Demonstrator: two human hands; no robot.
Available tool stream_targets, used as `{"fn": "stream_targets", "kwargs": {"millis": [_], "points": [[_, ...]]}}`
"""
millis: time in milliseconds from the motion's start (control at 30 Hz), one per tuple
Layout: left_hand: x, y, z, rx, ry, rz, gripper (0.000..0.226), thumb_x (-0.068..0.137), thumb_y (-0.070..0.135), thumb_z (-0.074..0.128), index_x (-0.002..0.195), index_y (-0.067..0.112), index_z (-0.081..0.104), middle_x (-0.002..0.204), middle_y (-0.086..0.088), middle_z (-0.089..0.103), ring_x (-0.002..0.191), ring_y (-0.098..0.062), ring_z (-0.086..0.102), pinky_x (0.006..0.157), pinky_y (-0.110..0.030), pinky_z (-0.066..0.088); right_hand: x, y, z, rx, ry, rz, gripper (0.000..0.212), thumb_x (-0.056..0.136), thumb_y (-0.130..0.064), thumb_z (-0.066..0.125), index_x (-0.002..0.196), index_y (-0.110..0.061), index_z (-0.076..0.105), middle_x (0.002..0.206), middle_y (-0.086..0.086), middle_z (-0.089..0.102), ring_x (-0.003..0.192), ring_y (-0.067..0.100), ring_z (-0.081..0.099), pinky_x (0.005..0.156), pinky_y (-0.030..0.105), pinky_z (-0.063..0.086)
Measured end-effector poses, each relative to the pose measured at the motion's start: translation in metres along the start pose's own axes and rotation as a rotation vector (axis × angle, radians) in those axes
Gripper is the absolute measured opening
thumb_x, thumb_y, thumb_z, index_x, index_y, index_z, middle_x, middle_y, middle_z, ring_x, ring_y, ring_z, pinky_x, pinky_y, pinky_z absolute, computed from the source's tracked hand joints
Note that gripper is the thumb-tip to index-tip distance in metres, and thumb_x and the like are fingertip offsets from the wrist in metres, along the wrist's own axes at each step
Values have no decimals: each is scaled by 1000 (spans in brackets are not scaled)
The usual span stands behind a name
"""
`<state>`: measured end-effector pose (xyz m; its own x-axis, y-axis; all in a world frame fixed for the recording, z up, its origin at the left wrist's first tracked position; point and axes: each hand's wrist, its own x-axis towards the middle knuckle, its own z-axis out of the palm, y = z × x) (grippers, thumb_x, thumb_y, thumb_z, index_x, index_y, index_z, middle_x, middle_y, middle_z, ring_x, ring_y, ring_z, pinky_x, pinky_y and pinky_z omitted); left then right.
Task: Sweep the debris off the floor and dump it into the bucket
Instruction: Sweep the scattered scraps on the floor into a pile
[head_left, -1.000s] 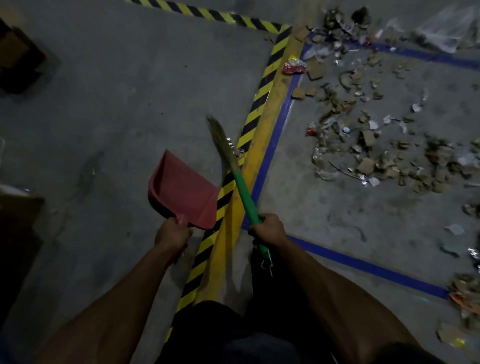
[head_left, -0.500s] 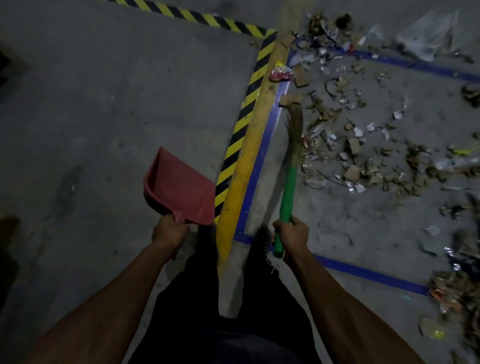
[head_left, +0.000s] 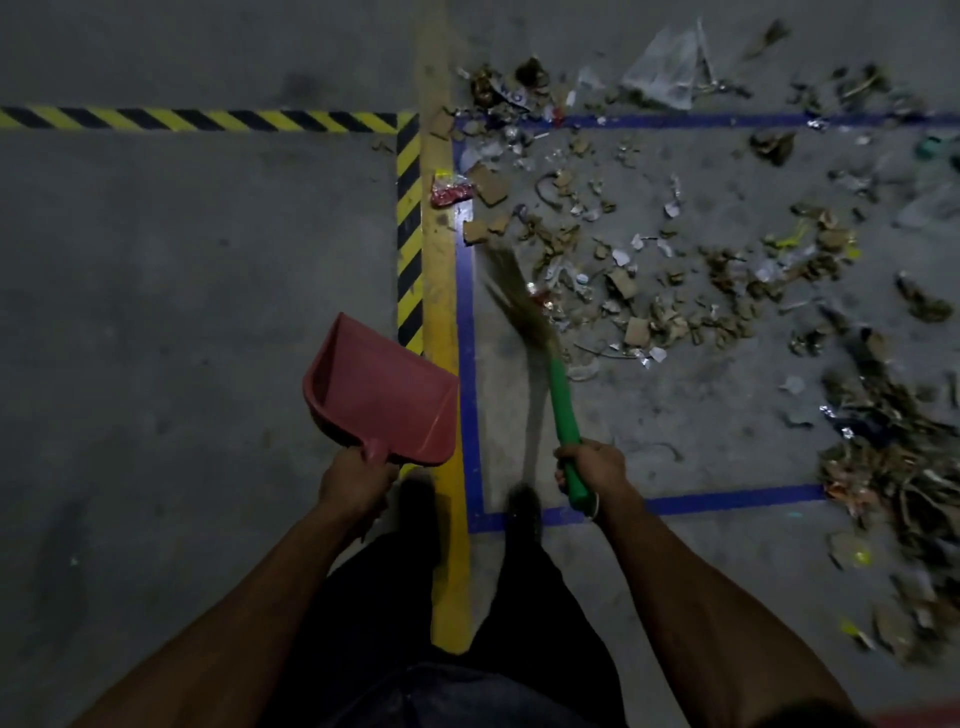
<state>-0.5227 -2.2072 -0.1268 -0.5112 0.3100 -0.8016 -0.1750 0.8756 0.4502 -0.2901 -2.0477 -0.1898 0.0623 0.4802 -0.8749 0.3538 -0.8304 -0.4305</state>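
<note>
Both hands clamped, left hand (head_left: 352, 480) on dustpan (head_left: 382, 392), right hand (head_left: 589, 464) on broom (head_left: 537, 332): sweep debris (head_left: 649, 291) into one pile first.

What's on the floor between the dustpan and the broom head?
Head view: between the red dustpan and broom head run the yellow line and blue tape; no debris there.

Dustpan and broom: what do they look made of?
The dustpan looks like moulded plastic, red and matte, in one smooth piece with its handle. The broom has a glossy green handle, probably plastic, and a tan head of fine splayed strands, likely dried grass or straw, though blurred.
</note>
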Motion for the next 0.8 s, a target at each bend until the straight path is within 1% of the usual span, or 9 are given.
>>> {"fn": "stream_targets", "kwargs": {"millis": [100, 167, 233, 300, 367, 467, 633, 700, 800], "points": [[14, 14, -6, -12, -30, 6, 12, 76, 17, 63, 75, 5, 59, 68, -17, 58, 53, -24, 54, 57, -32, 42, 3, -18, 7, 169, 38, 11, 9, 88, 8, 54, 83, 0, 53, 59, 13, 46, 30, 15, 44, 32, 18, 36], [20, 23, -7, -4, -37, 11, 13, 72, 17, 62, 74, 5, 58, 66, -16, 57, 53, -24, 53, 56, -31, 41, -7, -19, 15, 224, 58, -11, 7, 87, 8, 55, 90, 2, 55, 57, 13, 47, 30, 14, 44, 33, 19, 37], [26, 32, -6, 0, -36, 4, 7, 81, 7, 59, 75, 3, 57, 64, -15, 55, 49, -22, 49, 51, -28, 38, -19, -11, 19, 210, 60, -44, 18, 85, 8, 58, 103, 3, 58, 54, 14, 51, 33, 16, 47, 35, 21, 40], [31, 42, 0, 5, -42, -1, 9, 83, 0, 55, 75, 2, 56, 62, -14, 53, 47, -20, 46, 51, -28, 35, -26, -6, 17, 159, 27, -64, 24, 84, 7, 60, 107, -1, 60, 58, 14, 55, 35, 16, 50, 36, 22, 42], [36, 55, 10, 15, -49, 12, 13, 84, -2, 55, 72, 5, 55, 62, -14, 52, 48, -20, 46, 52, -28, 34, -23, -8, 11, 124, -10, -49, 19, 84, 8, 61, 100, -3, 61, 53, 11, 57, 35, 15, 51, 36, 22, 43], [41, 80, 31, 40, -50, 40, 16, 84, 2, 59, 71, 9, 56, 62, -13, 53, 51, -21, 48, 50, -27, 37, -3, -24, -5, 123, -11, 4, 9, 84, 8, 62, 92, 3, 61, 43, 5, 55, 32, 15, 50, 35, 21, 42], [48, 124, 91, 47, -47, 34, 11, 77, 7, 63, 69, 7, 57, 58, -14, 54, 49, -22, 49, 50, -27, 38, 45, -58, -61, 297, 89, 72, 8, 81, 10, 62, 84, 3, 62, 53, 12, 54, 29, 15, 47, 33, 19, 40], [50, 141, 118, 65, -36, 29, 12, 82, 3, 61, 71, 7, 56, 62, -16, 55, 49, -23, 50, 51, -28, 39, 68, -77, -95, 388, 127, 91, 10, 82, 9, 62, 75, 2, 58, 48, 11, 52, 30, 16, 47, 32, 18, 38], [49, 166, 159, 98, -20, 16, 9, 86, 2, 60, 78, 5, 57, 64, -15, 55, 47, -23, 49, 48, -26, 40, 105, -102, -152, 548, 132, 164, 13, 87, 7, 57, 79, -2, 52, 60, 12, 47, 39, 18, 45, 34, 22, 38]]}}
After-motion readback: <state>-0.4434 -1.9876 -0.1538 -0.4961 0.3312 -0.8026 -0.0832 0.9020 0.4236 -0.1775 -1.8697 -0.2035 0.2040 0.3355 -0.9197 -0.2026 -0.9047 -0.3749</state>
